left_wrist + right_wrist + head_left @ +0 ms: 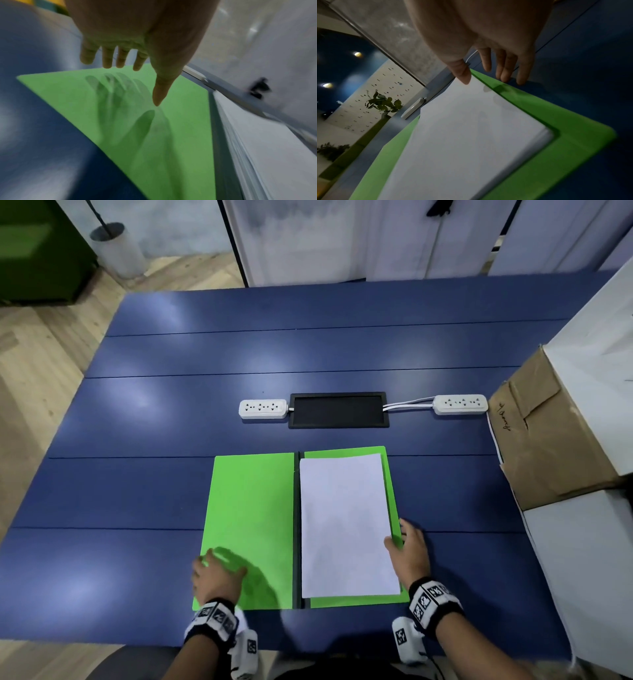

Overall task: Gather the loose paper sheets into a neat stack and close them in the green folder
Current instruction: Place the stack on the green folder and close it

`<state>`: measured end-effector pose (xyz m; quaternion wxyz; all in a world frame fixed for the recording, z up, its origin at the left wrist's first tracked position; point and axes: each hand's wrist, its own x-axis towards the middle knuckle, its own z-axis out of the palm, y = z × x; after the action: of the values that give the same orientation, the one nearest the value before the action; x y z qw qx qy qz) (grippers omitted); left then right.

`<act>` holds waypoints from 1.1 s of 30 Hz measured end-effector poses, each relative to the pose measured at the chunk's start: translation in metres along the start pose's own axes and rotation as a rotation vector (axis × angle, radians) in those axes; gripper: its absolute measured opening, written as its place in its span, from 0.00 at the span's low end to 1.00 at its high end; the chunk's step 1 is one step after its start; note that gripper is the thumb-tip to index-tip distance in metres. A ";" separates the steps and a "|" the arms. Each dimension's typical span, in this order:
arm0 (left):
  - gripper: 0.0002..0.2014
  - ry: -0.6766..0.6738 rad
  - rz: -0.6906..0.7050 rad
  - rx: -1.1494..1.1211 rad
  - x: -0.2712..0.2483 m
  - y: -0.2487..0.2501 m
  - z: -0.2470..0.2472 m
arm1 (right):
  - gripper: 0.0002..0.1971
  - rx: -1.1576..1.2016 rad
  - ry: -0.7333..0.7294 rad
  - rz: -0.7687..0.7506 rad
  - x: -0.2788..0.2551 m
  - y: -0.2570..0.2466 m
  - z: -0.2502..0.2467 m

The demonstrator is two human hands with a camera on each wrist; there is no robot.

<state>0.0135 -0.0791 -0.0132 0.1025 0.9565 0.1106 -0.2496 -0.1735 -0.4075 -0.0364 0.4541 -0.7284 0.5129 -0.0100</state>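
Observation:
The green folder (253, 508) lies open and flat on the blue table, a dark spine down its middle. A squared stack of white paper sheets (346, 525) rests on its right half (547, 119). My left hand (215, 573) hovers over the near left corner of the left cover (137, 121), fingers straight and spread, casting a shadow on it. My right hand (407, 546) sits at the right edge of the folder: thumb on the edge of the paper stack (471, 128), fingers extended down past the folder's edge toward the table. Neither hand holds anything.
Beyond the folder lie a black rectangular panel (338, 409) and two white power strips (263, 409) (460, 404). A brown cardboard box (548, 433) and white boxes stand along the right side. The near table edge (308, 642) runs just under my wrists.

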 end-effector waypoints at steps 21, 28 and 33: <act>0.14 -0.568 0.491 -1.058 -0.055 0.015 -0.101 | 0.19 0.269 -0.074 0.049 -0.008 0.008 -0.019; 0.26 -0.724 0.608 -0.699 -0.078 0.104 0.004 | 0.31 0.418 -0.156 0.108 -0.002 0.015 -0.025; 0.10 -0.684 0.730 -0.321 -0.087 0.125 0.048 | 0.18 0.272 -0.186 0.070 -0.004 0.022 -0.029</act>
<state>-0.0492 -0.2248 0.0065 0.3582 0.7688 -0.2331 -0.4757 -0.2062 -0.4246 -0.0323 0.5939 -0.6398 0.4877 0.0039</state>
